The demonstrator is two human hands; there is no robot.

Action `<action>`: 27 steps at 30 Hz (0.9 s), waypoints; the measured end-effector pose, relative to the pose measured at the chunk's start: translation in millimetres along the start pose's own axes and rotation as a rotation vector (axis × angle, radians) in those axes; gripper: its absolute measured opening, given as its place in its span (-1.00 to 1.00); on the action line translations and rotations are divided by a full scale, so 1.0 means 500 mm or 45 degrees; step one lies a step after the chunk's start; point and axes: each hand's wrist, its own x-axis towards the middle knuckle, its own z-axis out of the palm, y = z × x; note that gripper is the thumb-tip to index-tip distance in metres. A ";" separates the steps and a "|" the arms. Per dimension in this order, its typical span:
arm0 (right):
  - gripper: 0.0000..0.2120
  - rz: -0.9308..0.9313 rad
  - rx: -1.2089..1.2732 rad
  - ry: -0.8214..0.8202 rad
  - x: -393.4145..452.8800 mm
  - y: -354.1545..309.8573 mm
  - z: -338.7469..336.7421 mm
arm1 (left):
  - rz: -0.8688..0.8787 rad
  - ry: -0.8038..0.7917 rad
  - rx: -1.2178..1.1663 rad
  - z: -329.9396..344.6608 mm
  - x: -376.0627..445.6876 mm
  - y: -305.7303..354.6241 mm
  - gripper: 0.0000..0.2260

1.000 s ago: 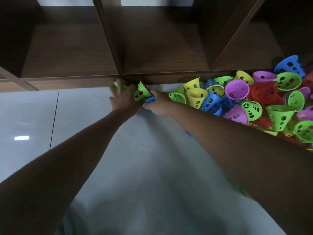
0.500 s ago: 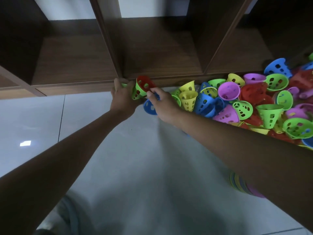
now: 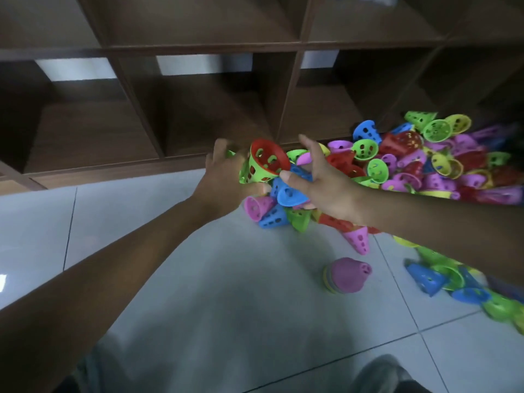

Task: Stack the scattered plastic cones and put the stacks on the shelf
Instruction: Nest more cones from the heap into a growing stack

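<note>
- Far left: pale tiled floor [image 3: 136, 222], with a small bright glare cut off at the frame edge.
- Above: dark wooden shelf [image 3: 198, 109] of open cubbies, upper row cropped by the frame top, interiors dim and hard to read.
- Left hand [image 3: 224, 168] raised in front of the shelf's bottom edge, fingers curled round a short nested stack [image 3: 262, 165]: green cone outside, red cone inside, wide mouth tilted toward the camera. Fingertips hidden behind the stack; exact count of nested cones not readable.
- Just below the stack: a blue cone [image 3: 292, 194], partly covered by the right palm; grip on it or mere overlap, cannot tell.
- Right hand [image 3: 326, 185] spread, thumb tip touching the red rim, index finger stretched up over the heap, other fingers masked by the palm.
- Under both hands: pink, blue and green cones lying on their sides on the floor.
- Lower centre: a separate small stack topped with a pink cone [image 3: 347, 275], standing alone on the tiles.
- Right: big heap of loose cones [image 3: 425, 163] against the shelf base, far end blurred and partly masked by the right forearm.
- Bottom edge: blurred grey clothing, cropped.
</note>
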 end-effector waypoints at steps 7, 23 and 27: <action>-0.23 0.126 0.078 0.063 -0.155 0.059 -0.104 | -0.059 -0.111 -0.178 0.093 -0.042 0.122 -0.37; -0.43 0.080 0.890 0.518 -0.274 0.261 -0.101 | -0.010 -0.119 -0.342 0.276 -0.110 0.176 -0.45; -0.44 -0.031 0.765 0.662 -0.295 0.304 -0.075 | -0.032 -0.180 -0.326 0.303 -0.112 0.152 -0.47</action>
